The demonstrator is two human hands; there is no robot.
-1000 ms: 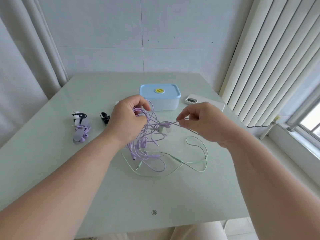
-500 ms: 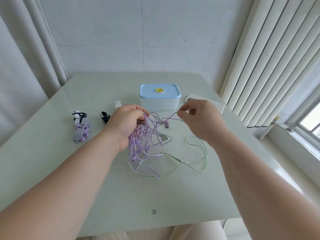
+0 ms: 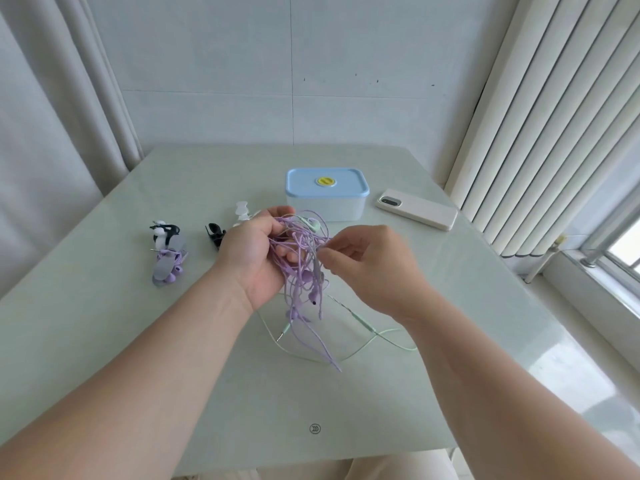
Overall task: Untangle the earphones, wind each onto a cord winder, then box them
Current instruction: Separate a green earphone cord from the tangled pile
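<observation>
**Tangled earphones held over the tabletop, box and phone behind**

Taking the tangle as the dial's centre and 12 o'clock as away from the person, a lidded box (image 3: 327, 199) with a blue lid stands at 12 o'clock, just beyond the hands. A pale phone (image 3: 417, 210) lies face down at 2 o'clock. A white cord winder (image 3: 241, 211) sits at 11 o'clock and a black cord winder (image 3: 214, 233) at 10 o'clock, both partly hidden by the left hand (image 3: 254, 261). At 9 o'clock, well apart, a purple earphone already wound on a grey winder (image 3: 169, 266) lies beside a black-and-white wound set (image 3: 162, 232).

The left hand grips the purple earphone tangle (image 3: 304, 282), fingers curled round it, lifted above the surface. The right hand (image 3: 375, 271) pinches one strand at the bundle's 3 o'clock side. Purple ends hang down to the surface, and a green earphone cord (image 3: 365, 325) trails across it from 5 to 4 o'clock, its bud up in the bundle.

The tabletop (image 3: 138, 341) is glossy pale green. A tiled wall (image 3: 346, 98) stands behind, a grey curtain (image 3: 52, 98) at 10 o'clock, vertical blinds (image 3: 554, 116) and a window (image 3: 623, 244) at 2 to 3 o'clock.

Count: one box, one phone, two bare winders, two wound sets, one green cord. The number of purple cords cannot be told.
</observation>
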